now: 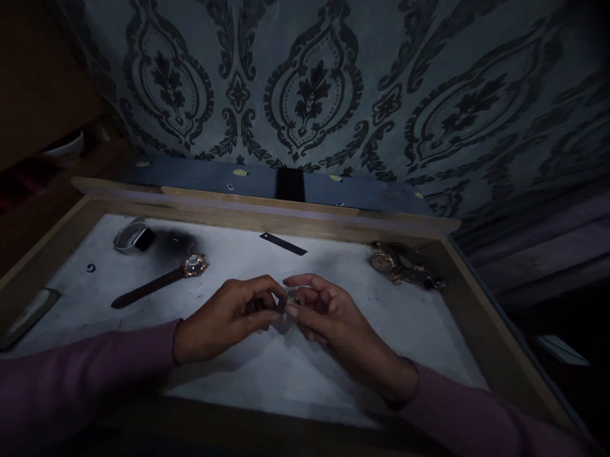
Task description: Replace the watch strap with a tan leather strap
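Above the middle of a white-lined wooden drawer or tray [230, 384], my two hands meet fingertip to fingertip. Both my left hand [228, 318] and my right hand [335, 317] pinch a small, dark, shiny piece [289, 302]; fingers cover most of it, so its kind does not show. To the left of my left hand lies a wristwatch [193, 264] with one dark strap [149, 288] stretched out from its gold-coloured case. A flat dark strip [283, 244], like a piece of watch strap, rests beyond my hands.
A smartwatch [144, 238] stands at the far left. Gold-coloured wristwatches [385, 260] lie at the right. A small dark ring-like piece [91, 268] and a long curved object [31, 323] are near the left wall. Raised wooden walls [284, 212] surround the surface.
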Demonstrator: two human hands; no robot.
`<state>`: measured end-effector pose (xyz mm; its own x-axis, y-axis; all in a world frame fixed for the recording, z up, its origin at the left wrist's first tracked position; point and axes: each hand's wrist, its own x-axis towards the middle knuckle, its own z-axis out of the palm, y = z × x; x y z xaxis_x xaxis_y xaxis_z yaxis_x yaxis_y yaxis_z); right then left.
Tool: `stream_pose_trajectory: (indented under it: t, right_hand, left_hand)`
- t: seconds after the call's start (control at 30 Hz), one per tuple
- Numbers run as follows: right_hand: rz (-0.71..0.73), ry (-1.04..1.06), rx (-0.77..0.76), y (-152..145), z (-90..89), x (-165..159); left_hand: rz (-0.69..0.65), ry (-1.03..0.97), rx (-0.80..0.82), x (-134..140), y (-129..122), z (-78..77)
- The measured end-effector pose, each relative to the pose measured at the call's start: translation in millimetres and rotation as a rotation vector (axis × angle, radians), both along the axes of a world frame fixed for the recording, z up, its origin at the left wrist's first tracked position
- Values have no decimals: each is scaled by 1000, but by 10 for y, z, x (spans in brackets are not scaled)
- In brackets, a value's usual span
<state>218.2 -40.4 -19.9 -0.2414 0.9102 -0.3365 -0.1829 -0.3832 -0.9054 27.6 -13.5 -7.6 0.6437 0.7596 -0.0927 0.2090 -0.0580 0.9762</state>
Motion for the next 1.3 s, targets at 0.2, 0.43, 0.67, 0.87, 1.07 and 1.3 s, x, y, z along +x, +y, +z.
stream_pose_trajectory:
  t: [0.2,0.43,0.67,0.87,1.07,1.3]
  right_hand:
    - [13,-15,-7,0,5,8]
    - [44,-35,-51,26,3,66]
    - [19,-127,-56,8,-41,187]
    - [-10,-156,6,-33,-82,272]
    - [-97,-227,136,-12,-168,348]
    - [-193,-355,297,99,-281,430]
  left_hand:
    - [-12,-13,-16,-1,4,-6]
    - [-8,93,144,-38,59,19]
    - [4,229,273,-35,73,-69]
    - [23,296,434,37,58,-141]
    - [-2,368,554,121,67,-130]
    - [-18,487,656,150,93,-143]
